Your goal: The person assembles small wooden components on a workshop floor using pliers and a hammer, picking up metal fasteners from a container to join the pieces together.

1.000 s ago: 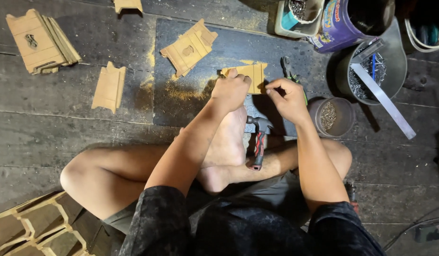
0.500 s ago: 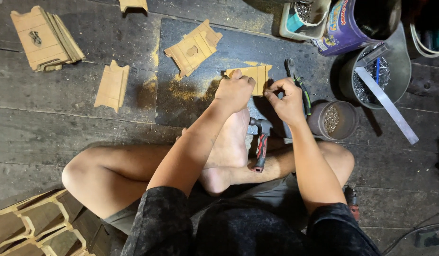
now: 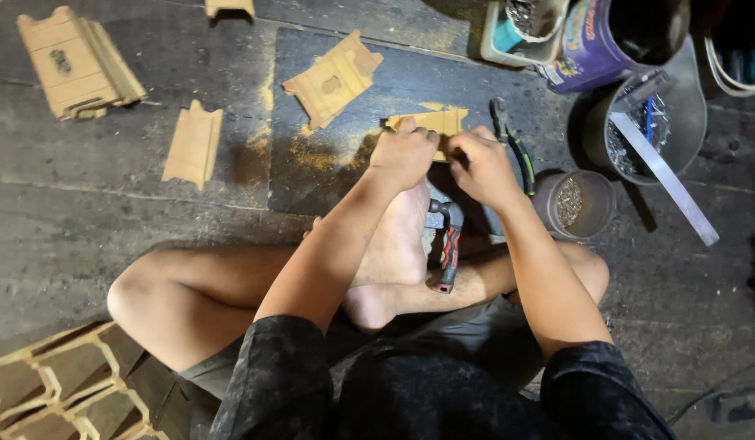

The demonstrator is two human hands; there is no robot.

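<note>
Wooden piece [image 3: 433, 124], notched and pale, lies on a dark mat [image 3: 312, 175] on the plank floor, pinned under both hands. Left hand [image 3: 404, 151] curls closed over its left part; right hand [image 3: 480, 165] pinches shut at its right edge, whether around something small cannot be told. A red-handled hammer [image 3: 447, 244] rests against the foot, pliers [image 3: 512, 147] just right of the hands. Further out: a cup of nails [image 3: 575, 204], a similar piece [image 3: 333, 79], sawdust. Step in hand appears to be positioning; steady alignment matters.
</note>
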